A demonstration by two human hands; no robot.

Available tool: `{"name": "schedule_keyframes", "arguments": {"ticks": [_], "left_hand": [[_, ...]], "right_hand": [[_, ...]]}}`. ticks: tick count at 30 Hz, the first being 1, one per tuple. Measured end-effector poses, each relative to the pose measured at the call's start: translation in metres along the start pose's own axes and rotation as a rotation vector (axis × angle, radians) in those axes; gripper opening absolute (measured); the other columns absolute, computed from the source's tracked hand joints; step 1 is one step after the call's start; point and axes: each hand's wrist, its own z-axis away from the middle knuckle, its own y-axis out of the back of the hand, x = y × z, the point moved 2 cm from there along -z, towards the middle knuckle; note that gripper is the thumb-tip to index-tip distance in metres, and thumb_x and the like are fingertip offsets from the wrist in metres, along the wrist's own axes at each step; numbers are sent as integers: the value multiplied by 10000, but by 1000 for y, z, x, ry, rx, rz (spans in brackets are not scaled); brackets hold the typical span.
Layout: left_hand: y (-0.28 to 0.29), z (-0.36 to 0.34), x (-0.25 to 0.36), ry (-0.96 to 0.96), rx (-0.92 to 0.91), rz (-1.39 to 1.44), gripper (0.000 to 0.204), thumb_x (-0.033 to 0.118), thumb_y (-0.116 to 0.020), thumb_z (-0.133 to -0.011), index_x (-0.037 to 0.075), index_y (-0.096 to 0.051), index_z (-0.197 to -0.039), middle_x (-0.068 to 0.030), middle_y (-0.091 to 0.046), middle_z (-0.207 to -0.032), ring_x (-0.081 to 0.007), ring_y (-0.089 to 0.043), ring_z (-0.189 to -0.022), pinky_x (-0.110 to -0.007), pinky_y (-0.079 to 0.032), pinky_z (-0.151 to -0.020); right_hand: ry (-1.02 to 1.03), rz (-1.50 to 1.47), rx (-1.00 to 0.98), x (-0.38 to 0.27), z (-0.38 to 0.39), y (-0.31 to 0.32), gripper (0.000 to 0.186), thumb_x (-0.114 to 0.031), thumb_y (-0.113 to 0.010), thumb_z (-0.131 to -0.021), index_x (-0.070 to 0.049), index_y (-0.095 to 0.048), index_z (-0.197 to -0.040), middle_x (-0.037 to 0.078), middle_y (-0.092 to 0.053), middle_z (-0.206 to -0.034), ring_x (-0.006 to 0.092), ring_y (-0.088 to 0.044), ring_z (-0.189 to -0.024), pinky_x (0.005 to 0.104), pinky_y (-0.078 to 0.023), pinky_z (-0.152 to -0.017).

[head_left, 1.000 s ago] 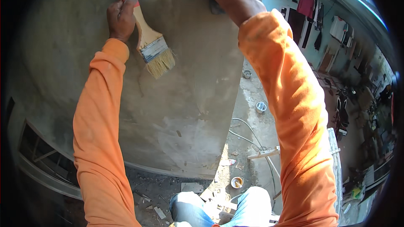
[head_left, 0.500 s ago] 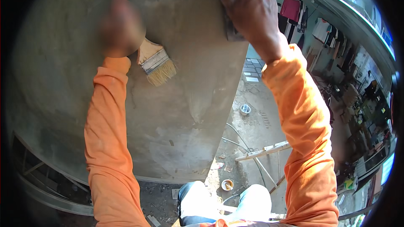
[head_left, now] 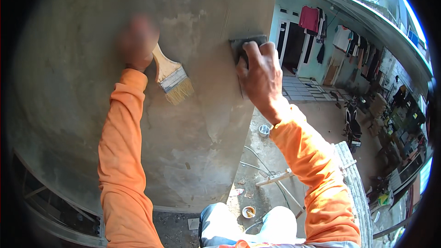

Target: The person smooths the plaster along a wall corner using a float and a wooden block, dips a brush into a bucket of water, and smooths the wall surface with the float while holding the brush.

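Note:
My left hand (head_left: 138,43), partly blurred in the picture, is closed round the wooden handle of a flat paintbrush (head_left: 172,76). The brush has a metal band, and its pale bristles point down and to the right. Its face lies close to a grey plastered wall (head_left: 197,124); I cannot tell if the bristles touch. My right hand (head_left: 262,76) grips a dark, flat plastering float (head_left: 236,49) at the wall's right-hand edge. The float lies against the plaster, with much of it hidden behind my fingers.
Far below are a small bucket (head_left: 264,131), a tub with brown contents (head_left: 248,212) and loose cables (head_left: 257,156). A wooden beam (head_left: 274,177) juts out near my knees. To the right, a parked motorcycle (head_left: 353,126) and hanging clothes (head_left: 310,19) stand before a house.
My right hand has brought the float down along the wall's edge. My left hand and the brush have shifted slightly lower. More of the yard and house now shows at right.

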Motion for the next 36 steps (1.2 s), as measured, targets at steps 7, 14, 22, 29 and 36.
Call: {"name": "schedule_keyframes", "arguments": {"ticks": [7,14,22,29,36], "left_hand": [[-5,0,0,-3,-28,-1,240,177,-471,-872,-20,-535,-750,-141,-477,-676,-288,-464,-599,-375,-365,-552],[-8,4,1,2,-11,13,239,180,-485,-872,18,-520,-699,-134,-487,-640,-305,-473,-587,-381,-378,-543],[-17,3,3,84,-5,65,238,184,-487,-877,16,-530,-714,-121,-492,-653,-288,-481,-590,-368,-381,-541],[-17,1,2,-41,11,5,265,201,-473,-885,24,-490,-689,-135,-487,-648,-327,-471,-593,-391,-388,-562],[-2,-4,7,-16,-22,1,248,181,-468,-882,18,-493,-696,-133,-489,-658,-326,-467,-598,-396,-385,-575]], "right_hand": [[32,37,-38,-7,24,-6,281,-101,-665,-753,-94,-544,-1007,155,-446,-930,363,-529,-881,465,-504,-678],[87,122,132,-3,-171,31,327,-209,-642,-788,-73,-556,-1073,234,-539,-999,432,-581,-875,480,-487,-744],[-30,-12,116,-13,-160,35,246,-165,-604,-811,-54,-570,-1029,212,-593,-962,396,-604,-908,462,-493,-784],[118,-220,-599,-20,227,-42,319,-110,-661,-735,-111,-539,-1030,156,-470,-920,331,-545,-812,433,-534,-625],[98,183,-314,42,-192,84,327,-117,-664,-782,-68,-593,-1097,112,-569,-1042,294,-577,-905,422,-464,-796]]}}
